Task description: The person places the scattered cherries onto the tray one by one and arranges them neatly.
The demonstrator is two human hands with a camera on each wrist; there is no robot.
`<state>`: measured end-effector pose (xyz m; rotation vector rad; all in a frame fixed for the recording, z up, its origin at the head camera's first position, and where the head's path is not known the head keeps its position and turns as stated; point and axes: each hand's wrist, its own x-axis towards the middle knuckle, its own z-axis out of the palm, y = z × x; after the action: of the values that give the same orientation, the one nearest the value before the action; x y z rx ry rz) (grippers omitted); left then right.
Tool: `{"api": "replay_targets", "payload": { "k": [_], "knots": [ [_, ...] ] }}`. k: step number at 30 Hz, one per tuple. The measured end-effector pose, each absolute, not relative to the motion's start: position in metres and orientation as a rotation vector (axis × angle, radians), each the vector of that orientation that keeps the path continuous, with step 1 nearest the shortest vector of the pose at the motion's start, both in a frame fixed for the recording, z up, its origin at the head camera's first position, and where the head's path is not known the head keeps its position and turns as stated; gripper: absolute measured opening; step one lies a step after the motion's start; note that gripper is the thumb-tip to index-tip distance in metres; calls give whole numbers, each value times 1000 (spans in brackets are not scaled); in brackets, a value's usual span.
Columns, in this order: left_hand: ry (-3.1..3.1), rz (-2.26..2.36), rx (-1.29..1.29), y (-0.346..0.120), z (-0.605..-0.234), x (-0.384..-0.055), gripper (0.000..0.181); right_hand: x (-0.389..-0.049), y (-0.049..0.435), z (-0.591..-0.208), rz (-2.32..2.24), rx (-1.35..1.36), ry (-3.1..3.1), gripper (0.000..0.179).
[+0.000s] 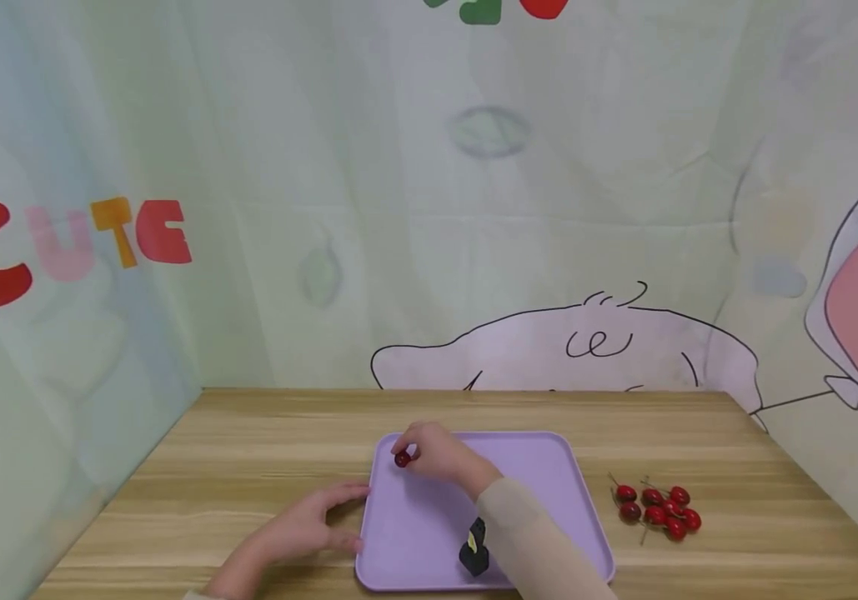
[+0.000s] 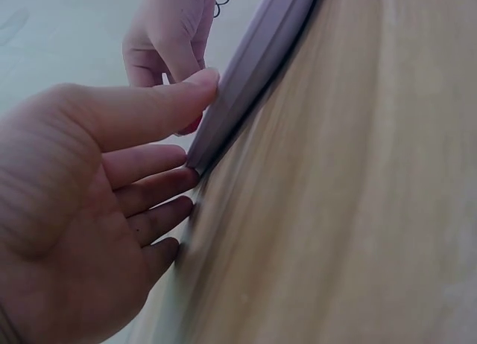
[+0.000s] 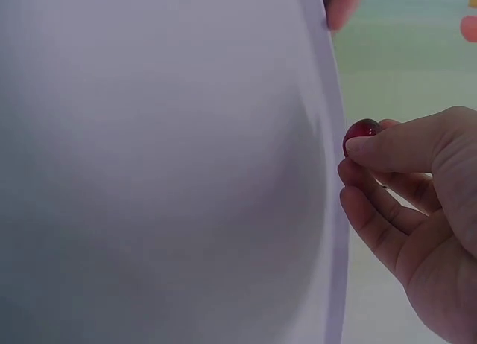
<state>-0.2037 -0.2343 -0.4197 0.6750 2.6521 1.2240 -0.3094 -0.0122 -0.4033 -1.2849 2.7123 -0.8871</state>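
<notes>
A dark red cherry [image 1: 402, 459] is pinched between the thumb and fingers of my right hand [image 1: 439, 452], over the far left corner of a purple tray [image 1: 534, 475]. The right wrist view shows the same cherry [image 3: 363, 135] at the fingertips, close to the tray's rim [image 3: 333, 98]. My left hand [image 1: 301, 523] rests by the tray's left side. In the left wrist view its thumb [image 2: 160, 109] touches the rim, with the other fingers extended along the edge. The forearm hides part of the tray.
Several red cherries [image 1: 654, 515] with stems lie in a loose group on the wooden table [image 1: 263, 442], right of the tray. A black wrist device [image 1: 474, 557] shows beside my right sleeve. A printed curtain [image 1: 263, 250] stands behind and along the sides.
</notes>
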Motion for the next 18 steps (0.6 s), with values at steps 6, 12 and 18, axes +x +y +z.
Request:
{"api": "replay_targets", "payload": {
  "k": [6, 12, 18],
  "knots": [
    [2662, 1237, 694, -233, -420, -203, 72, -308, -16, -407, -832, -1184, 2725, 20],
    [2642, 1258, 691, -232, -422, -204, 72, -309, -15, -411, -863, -1151, 2718, 22],
    [2636, 1264, 681, -234, -421, -204, 72, -312, -14, -414, -878, -1153, 2714, 25]
  ]
}}
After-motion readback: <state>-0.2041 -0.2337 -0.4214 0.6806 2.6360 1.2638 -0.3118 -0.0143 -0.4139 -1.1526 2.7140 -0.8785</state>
